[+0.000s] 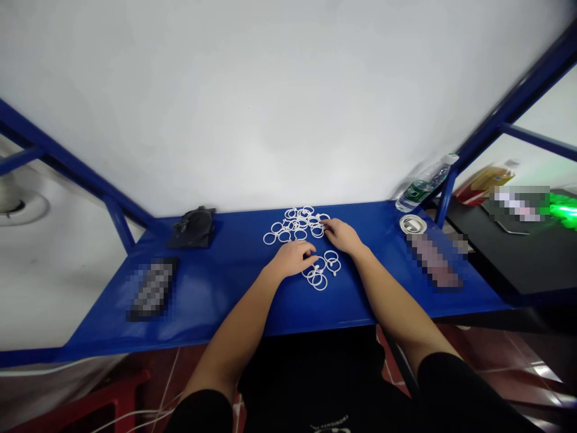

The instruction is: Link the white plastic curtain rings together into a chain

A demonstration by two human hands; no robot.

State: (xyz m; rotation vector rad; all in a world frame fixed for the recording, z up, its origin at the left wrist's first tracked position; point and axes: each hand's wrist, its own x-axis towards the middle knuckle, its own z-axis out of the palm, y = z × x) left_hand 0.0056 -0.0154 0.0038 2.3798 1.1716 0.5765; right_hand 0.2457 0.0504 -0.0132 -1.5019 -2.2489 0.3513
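Reaching across the blue metal desk, the person has both hands at white plastic rings. The right hand lies at the right edge of the larger group of rings, with its fingers a little curled and its fingertips on the rings. The left hand is half closed, and the smaller group of rings lies just to its right. For both hands, I cannot tell if they grip a ring. For this fine work, it is better to use the fingertips and separate one ring at a time, because the rings overlap and can catch each other. I count about twenty rings in the larger group and about six in the smaller, but overlap hides the exact number. Right of the right hand are one water bottle and one round metal dish. Left of the left hand is one dark crumpled cloth.
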